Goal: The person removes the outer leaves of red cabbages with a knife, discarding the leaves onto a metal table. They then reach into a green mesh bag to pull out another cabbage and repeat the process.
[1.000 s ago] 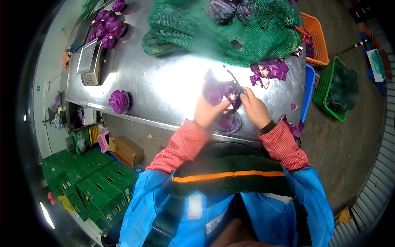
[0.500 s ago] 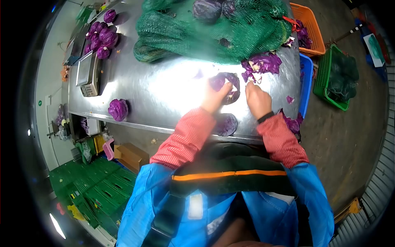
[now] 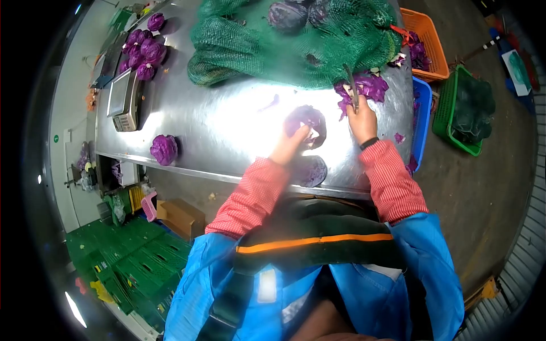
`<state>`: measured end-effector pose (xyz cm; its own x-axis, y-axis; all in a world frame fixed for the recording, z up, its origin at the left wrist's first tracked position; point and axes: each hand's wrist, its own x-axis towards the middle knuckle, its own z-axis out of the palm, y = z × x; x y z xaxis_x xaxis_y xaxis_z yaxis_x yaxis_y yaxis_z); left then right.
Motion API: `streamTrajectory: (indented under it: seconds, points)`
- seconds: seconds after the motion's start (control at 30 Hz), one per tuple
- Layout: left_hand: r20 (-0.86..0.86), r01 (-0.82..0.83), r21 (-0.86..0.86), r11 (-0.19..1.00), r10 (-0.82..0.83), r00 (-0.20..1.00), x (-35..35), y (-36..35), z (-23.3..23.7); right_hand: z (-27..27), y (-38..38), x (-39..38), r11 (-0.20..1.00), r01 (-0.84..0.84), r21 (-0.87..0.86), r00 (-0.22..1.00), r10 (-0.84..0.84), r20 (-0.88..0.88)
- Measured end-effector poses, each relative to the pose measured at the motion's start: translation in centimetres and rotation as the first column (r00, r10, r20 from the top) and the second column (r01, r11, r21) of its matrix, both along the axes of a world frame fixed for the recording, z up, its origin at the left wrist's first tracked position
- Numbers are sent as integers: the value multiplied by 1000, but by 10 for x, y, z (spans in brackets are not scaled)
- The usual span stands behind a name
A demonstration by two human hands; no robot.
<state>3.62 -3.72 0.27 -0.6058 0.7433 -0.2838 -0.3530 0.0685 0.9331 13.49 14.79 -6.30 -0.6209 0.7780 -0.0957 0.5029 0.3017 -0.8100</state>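
Note:
My left hand [image 3: 290, 145] is closed around the near left side of a red cabbage [image 3: 316, 116], its thumb by a pale cut spot. In my right hand [image 3: 363, 120] is a knife [image 3: 352, 85], its blade pointing away from me over a heap of trimmed purple leaves [image 3: 372, 88]. Between my left hand and the table's near edge lies another piece of red cabbage [image 3: 311, 171], its flat face up. Glare washes out part of the held cabbage.
A green mesh sack [image 3: 256, 51] with cabbages covers the metal table's [image 3: 222, 125] far side. Left are a scale [image 3: 122, 102], a cabbage pile [image 3: 145, 52] and a single cabbage [image 3: 164, 149]. Orange [image 3: 438, 51], blue [image 3: 422, 125] and green [image 3: 458, 133] crates stand right.
My right hand has moved away from the cabbage toward the leaf heap, and the knife now shows clearly. Purple leaves at the table's right near edge have dropped mostly out of sight.

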Motion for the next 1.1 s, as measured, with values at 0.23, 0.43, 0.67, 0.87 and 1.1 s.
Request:
streamTrajectory:
  seconds: [0.23,0.43,0.67,0.87,1.1]
  points:
    - [-431,-55,-279,959,-74,899,-1,-11,12,44,-40,-1,846,-396,-358,918,378,-122]
    - [-677,194,-199,961,-278,681,-23,-12,-13,-35,-45,16,955,-291,65,905,296,-306]
    - [-938,104,-113,988,-141,318,-5,-2,32,-24,-22,8,954,-189,233,981,171,94]
    - [-702,41,6,999,-25,712,4,-6,3,38,-41,5,932,-318,-177,934,340,112]
    - [-684,-100,-53,994,37,728,1,-2,-1,43,-44,-1,876,-474,-82,866,482,137]
